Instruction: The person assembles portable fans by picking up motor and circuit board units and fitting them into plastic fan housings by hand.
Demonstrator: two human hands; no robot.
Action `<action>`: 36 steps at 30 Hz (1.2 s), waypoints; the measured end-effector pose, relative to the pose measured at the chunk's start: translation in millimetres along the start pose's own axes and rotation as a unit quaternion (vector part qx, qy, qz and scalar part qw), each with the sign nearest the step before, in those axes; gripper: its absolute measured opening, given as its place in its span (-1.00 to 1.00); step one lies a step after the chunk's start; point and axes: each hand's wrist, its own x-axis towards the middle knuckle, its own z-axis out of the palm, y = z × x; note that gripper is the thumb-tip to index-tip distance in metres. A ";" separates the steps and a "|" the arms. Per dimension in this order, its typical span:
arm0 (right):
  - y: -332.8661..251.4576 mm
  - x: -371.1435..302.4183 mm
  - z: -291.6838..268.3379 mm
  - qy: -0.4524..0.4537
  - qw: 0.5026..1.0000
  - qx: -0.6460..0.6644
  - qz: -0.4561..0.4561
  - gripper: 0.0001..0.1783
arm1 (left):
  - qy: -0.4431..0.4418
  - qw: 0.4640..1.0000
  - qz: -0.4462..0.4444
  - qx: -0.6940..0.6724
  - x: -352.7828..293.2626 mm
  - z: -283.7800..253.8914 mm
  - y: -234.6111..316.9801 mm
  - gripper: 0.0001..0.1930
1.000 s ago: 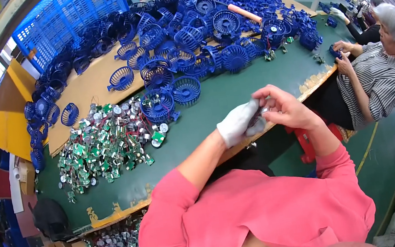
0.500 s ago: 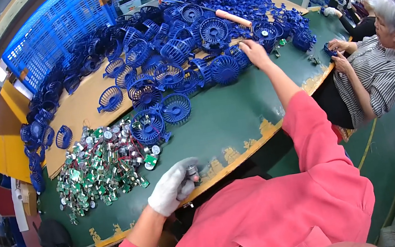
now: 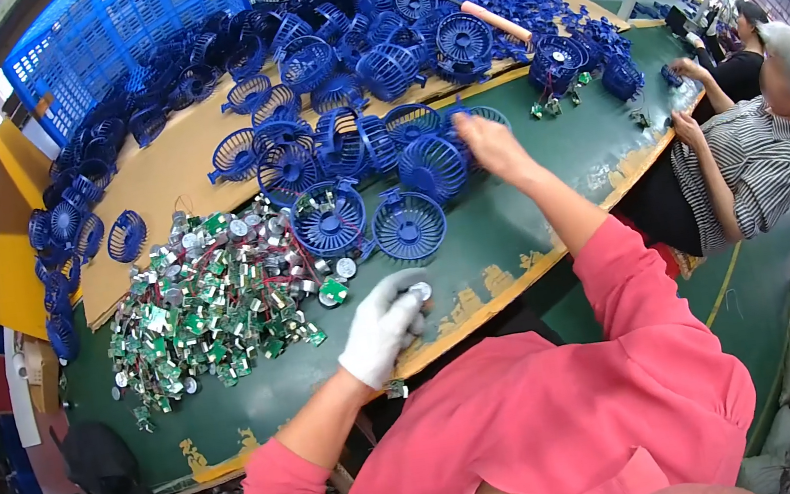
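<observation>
My left hand [image 3: 382, 332], in a white glove, is closed on a small silver motor [image 3: 420, 292] above the table's near edge. A small light-coloured part [image 3: 396, 388] shows just below the glove's cuff. My right hand [image 3: 494, 147] is bare, its arm stretched out over the table. Its fingers are bent onto the edge of a blue fan housing [image 3: 495, 116], partly hidden behind the hand. Beside it lie another round, slatted fan housing [image 3: 432, 168] and, nearer me, a flat-lying one [image 3: 409, 225]. Left of these is a heap of motors with green circuit boards [image 3: 211, 303].
Many blue housings cover the cardboard [image 3: 175, 192] at the back, with a blue crate [image 3: 125, 47] behind. A pink-handled tool [image 3: 497, 21] lies among them. Two people sit along the table's right side; one wears a striped shirt [image 3: 742, 163]. The green tabletop [image 3: 477, 256] has a worn yellow edge.
My right hand has come nearer and left, and the front housings have shifted toward me with it. My left hand, still on the motor, has turned slightly. The view has shifted too.
</observation>
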 end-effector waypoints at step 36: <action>-69.2 -162.5 1.8 -0.163 0.921 0.059 -0.349 -0.59 | 0.199 0.978 0.024 0.063 -55.0 46.2 -18.1 -0.57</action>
